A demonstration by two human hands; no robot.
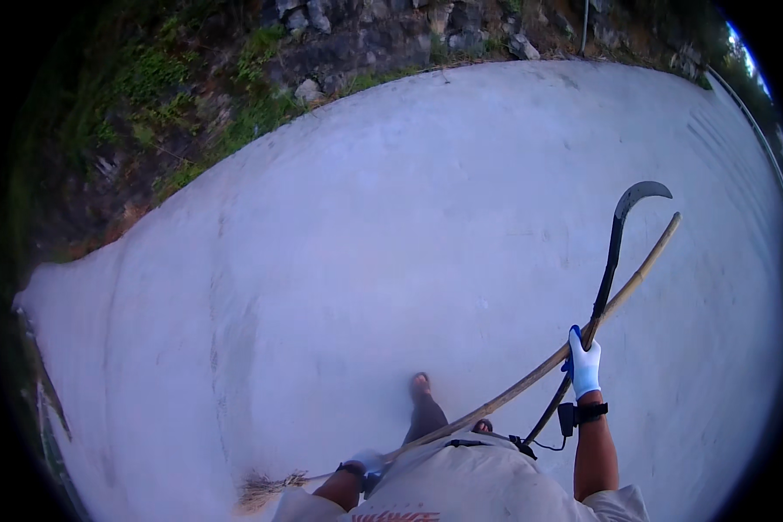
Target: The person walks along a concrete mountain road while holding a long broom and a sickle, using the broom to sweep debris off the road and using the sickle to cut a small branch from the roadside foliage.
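R fingers: wrapped round long-handled sickle (607, 277) and bamboo pole (524, 383), both bunched in one grip. R hand (585, 361) gloved white w/ blue. L hand (371, 462), pale glove, at waist by pole's lower end; blurred, can't tell if fingers are clenched on it or just touching.

Sickle: hooked blade up, ahead of R hand, its handle running back twd body. Pole crosses it at R hand, slants down-left past waist; twig brush head (257, 491) at far end looks like part of it, prob. a besom.

To hold both well, imo: firm R grip at the crossing so neither slips, hook kept fwd & clear of legs, L hand steadying the brush end.

Further out: dark wrist device (568, 419) on R wrist, L foot (420, 383) fwd, pale concrete pavement (348, 235), rock bank (365, 43) beyond, guardrail (752, 123) far R.
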